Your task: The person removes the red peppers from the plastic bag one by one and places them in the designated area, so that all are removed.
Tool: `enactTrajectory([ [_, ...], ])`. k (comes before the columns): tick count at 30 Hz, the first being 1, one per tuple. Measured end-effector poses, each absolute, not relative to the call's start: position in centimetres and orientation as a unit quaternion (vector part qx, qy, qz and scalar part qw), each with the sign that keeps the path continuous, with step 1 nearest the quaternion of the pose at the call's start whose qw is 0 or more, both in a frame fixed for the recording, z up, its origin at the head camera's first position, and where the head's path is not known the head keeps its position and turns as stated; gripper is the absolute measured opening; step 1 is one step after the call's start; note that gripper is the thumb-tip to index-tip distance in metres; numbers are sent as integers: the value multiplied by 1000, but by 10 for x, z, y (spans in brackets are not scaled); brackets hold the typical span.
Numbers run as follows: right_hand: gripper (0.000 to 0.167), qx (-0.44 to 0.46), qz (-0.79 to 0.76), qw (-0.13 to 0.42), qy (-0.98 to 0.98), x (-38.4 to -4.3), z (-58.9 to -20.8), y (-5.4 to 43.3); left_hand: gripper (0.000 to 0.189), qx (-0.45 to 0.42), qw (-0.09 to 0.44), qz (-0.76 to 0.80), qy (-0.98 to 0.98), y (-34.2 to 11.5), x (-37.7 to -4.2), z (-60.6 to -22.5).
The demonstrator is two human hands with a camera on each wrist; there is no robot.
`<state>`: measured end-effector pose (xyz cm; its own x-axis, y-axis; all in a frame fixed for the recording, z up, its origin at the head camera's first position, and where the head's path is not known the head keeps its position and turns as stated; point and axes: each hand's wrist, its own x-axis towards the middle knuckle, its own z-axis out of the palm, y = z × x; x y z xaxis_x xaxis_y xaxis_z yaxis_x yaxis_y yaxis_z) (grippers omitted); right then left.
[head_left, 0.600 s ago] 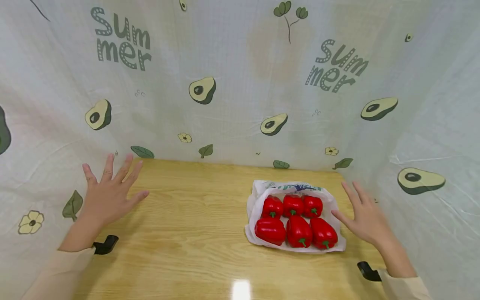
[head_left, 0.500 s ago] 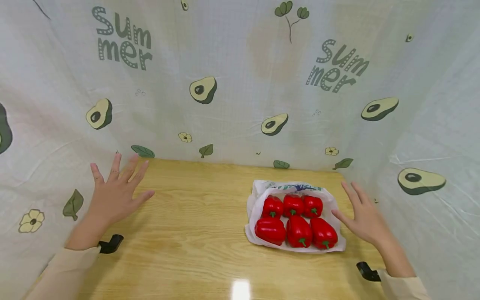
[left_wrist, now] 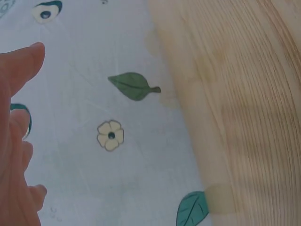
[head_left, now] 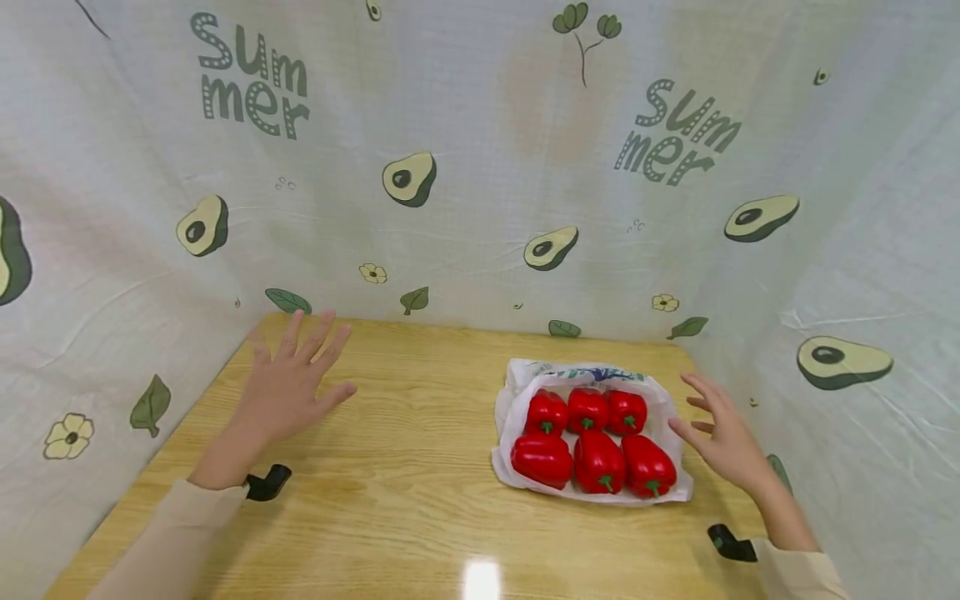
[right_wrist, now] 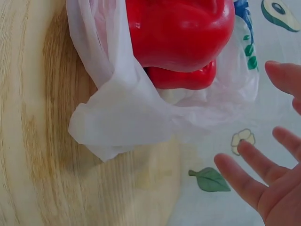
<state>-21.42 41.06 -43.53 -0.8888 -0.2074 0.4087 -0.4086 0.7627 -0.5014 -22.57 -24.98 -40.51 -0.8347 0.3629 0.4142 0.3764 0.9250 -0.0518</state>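
Several red bell peppers [head_left: 598,462] sit in two rows in an open white plastic bag [head_left: 507,479] on the right part of the table. My right hand [head_left: 727,437] is just right of the bag, its fingers loosely bent with nothing in them. In the right wrist view the bag's crumpled edge [right_wrist: 127,113] and a red pepper [right_wrist: 183,33] show, with the hand's spread fingers [right_wrist: 242,183] apart from them. Over the left part of the table hovers my left hand [head_left: 281,396], fingers spread and holding nothing.
A wooden table [head_left: 390,433] spreads under both hands. Pale cloth [head_left: 465,100] printed with avocados, leaves and lettering hangs behind it and along both sides. A black strap piece [head_left: 267,483] sticks out at the left wrist.
My left hand has moved right, from over the left cloth to over the table. The right hand's fingers have bent a little more. The bag and peppers stay put.
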Motion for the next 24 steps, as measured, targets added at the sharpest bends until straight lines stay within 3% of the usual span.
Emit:
enactTrajectory([
  [24,45,180,415,142,-880,-216,-460,423,85,-305,170,-76,-934,-165,-227,-428],
])
